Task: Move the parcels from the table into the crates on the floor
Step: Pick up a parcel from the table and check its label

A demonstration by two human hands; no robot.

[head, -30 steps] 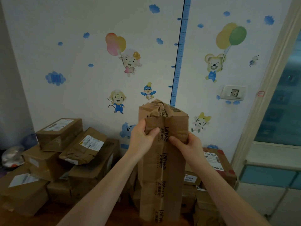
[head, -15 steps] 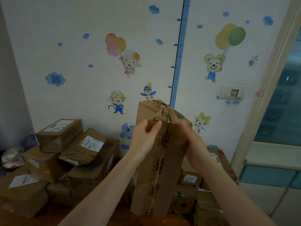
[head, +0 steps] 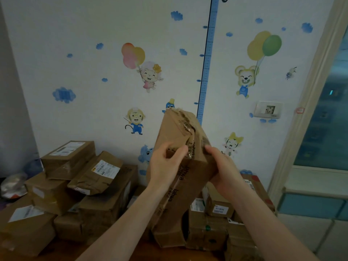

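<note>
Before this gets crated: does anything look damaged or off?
Yes. The parcel in the left hand and right hand is torn and crumpled at its top end, tape ragged. A labelled parcel to its left is creased and lies askew.

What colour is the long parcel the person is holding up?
The long parcel is brown cardboard with dark lettering; head view.

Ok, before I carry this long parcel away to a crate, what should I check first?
1. Left hand grips the long parcel: ok.
2. Right hand grips it too: ok.
3. Parcel upright: not ok, it tilts.
4. Top end intact: not ok, torn and crumpled.
5. Lower end free of the stacked parcels: cannot tell.
6. Crate in view: not ok, none visible.
</note>
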